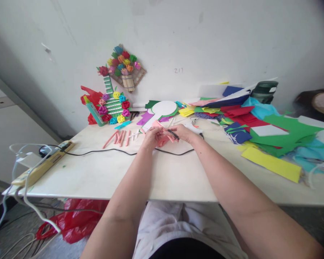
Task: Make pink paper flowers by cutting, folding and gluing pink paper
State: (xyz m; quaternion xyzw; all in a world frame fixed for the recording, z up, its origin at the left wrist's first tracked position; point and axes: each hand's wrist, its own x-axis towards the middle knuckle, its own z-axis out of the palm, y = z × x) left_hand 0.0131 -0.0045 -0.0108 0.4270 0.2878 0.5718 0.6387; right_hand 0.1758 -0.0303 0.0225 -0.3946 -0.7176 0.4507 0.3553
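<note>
My left hand [154, 136] and my right hand [183, 133] meet over the middle of the table, fingers closed. Between them runs a slim pen-like stick [173, 134], dark at the right hand's end and pale at the other; its exact kind is unclear. My right hand grips the dark part. Pink paper [166, 141] shows at the fingers of my left hand, which pinch it, partly hidden. Left of the hands lie several pink paper strips [121, 138] and small white pieces [135, 135]. Just beyond is a white round-headed cutout [164, 108] with a green edge.
A black cable [97, 152] crosses the table from the power strip [43, 162]. Behind stand a glue bottle [94, 111] and paper-flower crafts [115, 106]. Coloured sheets [280, 133] pile up at right, near a yellow strip [271, 163] and a dark green jar [264, 91].
</note>
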